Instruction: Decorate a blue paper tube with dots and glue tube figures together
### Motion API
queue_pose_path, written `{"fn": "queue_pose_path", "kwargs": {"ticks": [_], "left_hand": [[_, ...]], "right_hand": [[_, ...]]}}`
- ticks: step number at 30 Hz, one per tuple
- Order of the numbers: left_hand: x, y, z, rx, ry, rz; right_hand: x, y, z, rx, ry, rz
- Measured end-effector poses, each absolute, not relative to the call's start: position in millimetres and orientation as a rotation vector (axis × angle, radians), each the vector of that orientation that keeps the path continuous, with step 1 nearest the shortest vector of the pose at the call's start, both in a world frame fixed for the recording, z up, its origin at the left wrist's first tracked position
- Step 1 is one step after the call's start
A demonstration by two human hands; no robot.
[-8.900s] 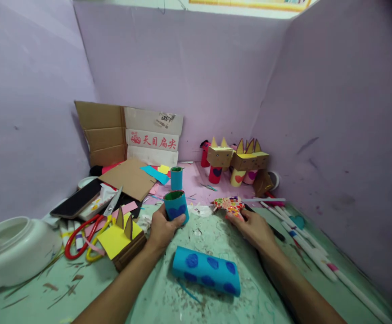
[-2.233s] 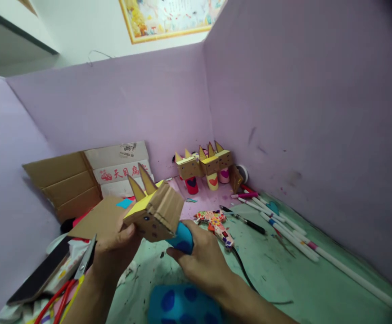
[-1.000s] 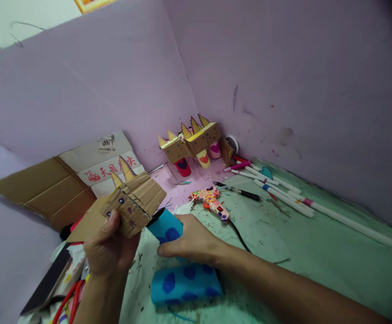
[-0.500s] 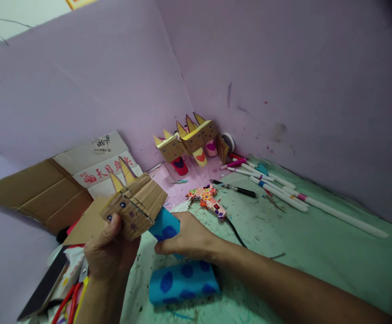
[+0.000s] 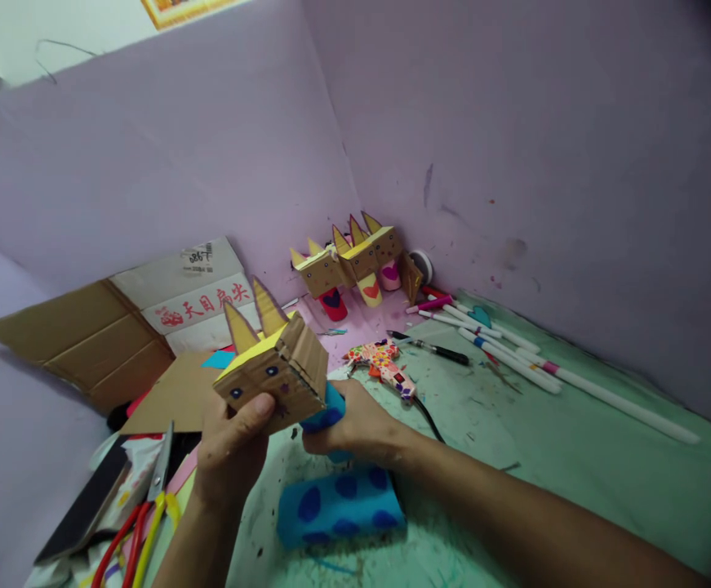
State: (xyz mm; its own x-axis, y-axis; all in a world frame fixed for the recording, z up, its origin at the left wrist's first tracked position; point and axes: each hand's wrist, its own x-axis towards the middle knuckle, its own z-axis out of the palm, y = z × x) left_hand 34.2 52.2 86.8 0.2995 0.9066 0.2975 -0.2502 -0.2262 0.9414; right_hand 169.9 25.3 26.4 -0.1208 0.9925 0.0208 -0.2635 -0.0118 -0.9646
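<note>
My left hand point(image 5: 236, 445) is closed round a cardboard cat head point(image 5: 282, 376), its thumb on the face below the drawn eyes. Two pointed yellow ears rise from its yellow top. Under the head, my right hand point(image 5: 361, 425) grips a blue paper tube point(image 5: 324, 412) with darker blue spots. The tube's upper end meets the underside of the head; whether it is stuck on there is hidden. Just below my right hand, a second blue spotted tube point(image 5: 341, 508) lies on its side on the green table cover point(image 5: 575, 506).
Three cat figures point(image 5: 364, 265) stand in the back corner. A flowered glue gun point(image 5: 385, 363) lies mid-table near a black pen point(image 5: 432, 347). White markers point(image 5: 508, 355) spread to the right. At left are scissors point(image 5: 157, 482) and a cardboard sheet point(image 5: 86, 343) against the wall.
Both hands and the cat head have shifted right in view. The head has tipped so that its yellow top shows more, and less of the held tube is visible.
</note>
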Motion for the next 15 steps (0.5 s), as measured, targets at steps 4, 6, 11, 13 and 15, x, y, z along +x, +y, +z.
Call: {"fn": "queue_pose_path", "kwargs": {"ticks": [4,6,11,13,15], "left_hand": [[33.9,51.9,87.3,1.462,0.64,1.199],[32.2,52.7,85.4,1.49,0.622,1.16],[31.3,56.8,79.8,1.561,0.586,1.099],[30.0,58.9,77.8,1.574,0.545,1.093],[25.0,59.7,73.5,1.556,0.528,1.137]], "right_hand": [[173.7,25.4,27.8,-0.943,-1.107,1.395],[174.8,25.8,28.1,-0.946,-1.116,1.381],[176.5,25.7,28.9,-0.902,-1.17,1.373],[177.5,25.4,28.3,-0.821,-1.126,1.43],[178.9,25.9,25.9,-0.742,-1.038,1.477]]}}
